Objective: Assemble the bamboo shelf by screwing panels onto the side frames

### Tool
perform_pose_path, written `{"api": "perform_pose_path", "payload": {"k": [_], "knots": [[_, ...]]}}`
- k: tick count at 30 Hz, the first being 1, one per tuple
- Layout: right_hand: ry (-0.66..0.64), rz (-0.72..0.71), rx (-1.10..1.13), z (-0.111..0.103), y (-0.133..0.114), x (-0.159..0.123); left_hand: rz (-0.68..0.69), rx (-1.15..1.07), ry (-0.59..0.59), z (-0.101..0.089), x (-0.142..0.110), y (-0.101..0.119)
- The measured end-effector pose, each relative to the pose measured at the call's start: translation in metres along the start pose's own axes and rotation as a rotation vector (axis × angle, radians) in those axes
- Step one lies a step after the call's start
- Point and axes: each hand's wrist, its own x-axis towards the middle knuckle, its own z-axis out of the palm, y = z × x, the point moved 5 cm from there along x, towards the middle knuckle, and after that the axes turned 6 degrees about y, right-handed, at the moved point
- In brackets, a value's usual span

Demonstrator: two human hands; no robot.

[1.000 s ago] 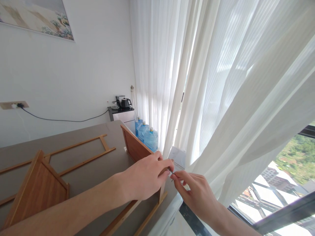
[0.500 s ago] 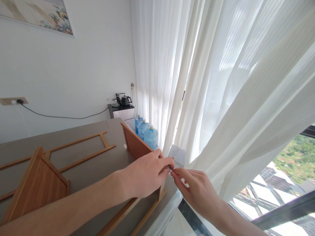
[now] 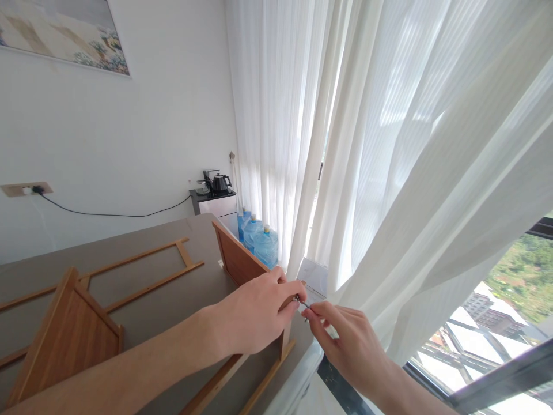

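Observation:
My left hand is closed around the near end of an upright brown wooden panel, its fingertips beside a small shiny metal piece, perhaps a screw head. In a pinch between thumb and forefinger, my right hand holds a thin dark metal rod with a bent end, like a hex key. The rod's tip reaches the metal piece at the left fingertips. Below, thin wooden rails run under the left wrist, partly hidden by it.
A grey-brown table bears a ladder-like wooden frame and a second wooden panel standing at the left. Beyond its edge are blue water bottles, a cabinet with a black kettle, and white curtains.
My right hand has drawn slightly away from the left fingertips, so more of the hex key shows. The left hand keeps its hold on the panel. The view has tilted up a little.

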Motion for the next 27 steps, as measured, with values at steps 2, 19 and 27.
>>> {"api": "perform_pose_path", "payload": {"k": [2, 19, 27], "knots": [[-0.007, -0.072, -0.05, 0.0, 0.0, 0.005, 0.0, -0.002, 0.008, 0.0, 0.0, 0.0], [-0.19, 0.135, 0.146, 0.0, 0.002, 0.017, 0.004, 0.005, -0.003, 0.0, 0.0, 0.0], [-0.271, 0.769, 0.786, 0.017, 0.0, 0.004, 0.004, 0.012, -0.002, 0.001, 0.001, 0.0]]}}
